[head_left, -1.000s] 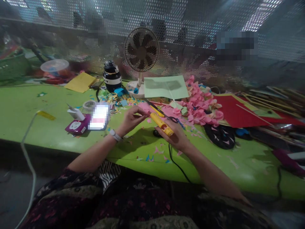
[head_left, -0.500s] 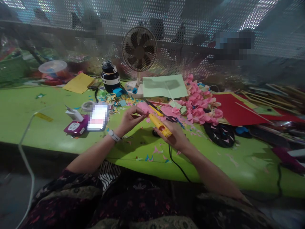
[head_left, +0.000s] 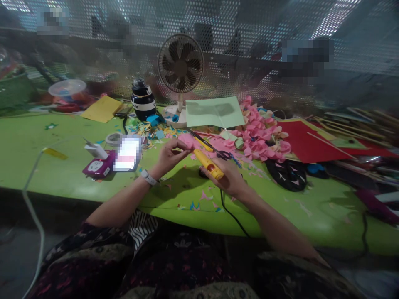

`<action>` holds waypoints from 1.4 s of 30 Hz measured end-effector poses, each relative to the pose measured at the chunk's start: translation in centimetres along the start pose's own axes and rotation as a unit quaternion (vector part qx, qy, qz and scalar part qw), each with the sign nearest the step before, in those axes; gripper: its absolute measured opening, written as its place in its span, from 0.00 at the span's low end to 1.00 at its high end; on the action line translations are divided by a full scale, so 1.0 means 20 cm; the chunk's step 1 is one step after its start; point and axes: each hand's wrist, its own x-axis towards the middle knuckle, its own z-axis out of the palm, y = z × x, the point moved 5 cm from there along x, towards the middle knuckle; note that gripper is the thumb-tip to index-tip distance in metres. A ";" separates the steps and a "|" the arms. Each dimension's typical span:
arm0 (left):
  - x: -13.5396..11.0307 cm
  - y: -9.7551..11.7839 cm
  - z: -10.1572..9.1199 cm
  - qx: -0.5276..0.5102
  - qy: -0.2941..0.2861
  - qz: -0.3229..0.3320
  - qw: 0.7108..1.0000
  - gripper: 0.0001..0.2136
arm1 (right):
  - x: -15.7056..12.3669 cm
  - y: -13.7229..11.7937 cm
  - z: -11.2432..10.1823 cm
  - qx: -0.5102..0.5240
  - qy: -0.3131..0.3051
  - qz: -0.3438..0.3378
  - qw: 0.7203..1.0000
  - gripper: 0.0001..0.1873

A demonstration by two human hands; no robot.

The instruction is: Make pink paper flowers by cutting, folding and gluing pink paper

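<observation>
My left hand [head_left: 170,157], with a pale watch on its wrist, pinches a small pink paper piece [head_left: 189,145] between thumb and fingertips. My right hand [head_left: 229,176] is wrapped round a yellow hot glue gun [head_left: 208,163], whose front end points at the pink piece; whether the two touch I cannot tell. A black cord [head_left: 229,209] runs from below the right hand over the table's front edge. Just beyond my hands lie scissors [head_left: 222,154], a yellow-handled tool [head_left: 204,144] and flat pink paper [head_left: 216,143].
A heap of pink paper petals [head_left: 255,133] lies at right of centre, beside red paper [head_left: 318,143]. Behind stand a fan [head_left: 181,64], light green paper [head_left: 215,112] and a dark jar [head_left: 143,101]. At left are a phone [head_left: 127,153] and a purple power strip [head_left: 99,165].
The view has shifted very slightly. Both hands, the pink paper piece and the glue gun stay nearly where they were.
</observation>
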 end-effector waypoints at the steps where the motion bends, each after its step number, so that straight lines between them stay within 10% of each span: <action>1: 0.00 0.00 0.00 0.001 -0.001 0.000 1.000 0.15 | 0.00 0.00 0.00 0.001 0.000 -0.001 1.000 0.17; 33: 0.00 -0.01 0.00 0.005 -0.004 -0.012 1.000 0.15 | -0.02 0.01 0.02 0.016 0.006 -0.002 1.000 0.15; 42: 0.00 -0.08 0.01 -0.066 -0.031 -0.113 0.991 0.16 | -0.01 0.02 -0.07 -0.008 0.124 0.014 0.992 0.10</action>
